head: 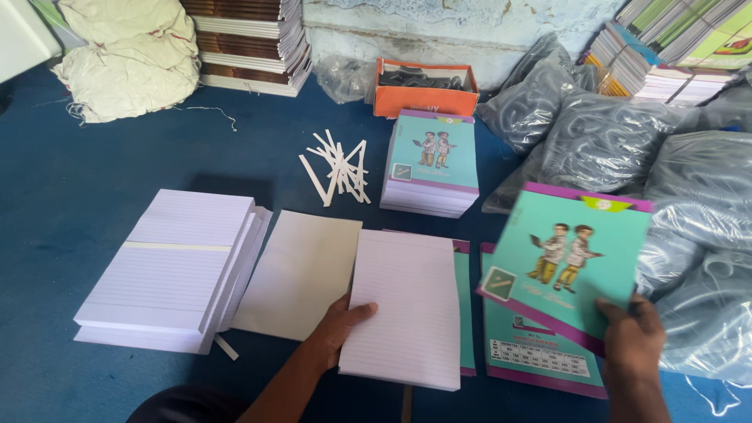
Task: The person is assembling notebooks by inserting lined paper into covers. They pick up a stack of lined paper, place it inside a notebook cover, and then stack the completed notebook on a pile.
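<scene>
One teal cover (568,262) w/ purple edge and 2 drawn figures is pinched in right hand (634,341) fingers, raised over blue floor (78,180). One ruled pad (407,309) is gripped at its left edge by left hand (337,325). Two ruled stacks seen in all.

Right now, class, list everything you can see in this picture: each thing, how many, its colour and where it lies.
Teal cover: one, teal with purple edge, lifted at right.
Lined sheaf: one, white, front centre.
Back cover: one, teal, flat on the floor under the lifted one.
Tall ruled stack: one, white, front left.
Plain sheet: one, off-white, between the two ruled piles.
Finished notebooks: one stack, teal tops, centre.
Paper strips: a loose heap, white, beside that stack.
Orange box: one, at the wall.
Plastic bags: several, grey, at right.
Book stacks: two, back left and back right.
Cloth bundle: one, cream, back left.
Floor: blue.
Left hand: on the sheaf.
Right hand: holding the cover.
</scene>
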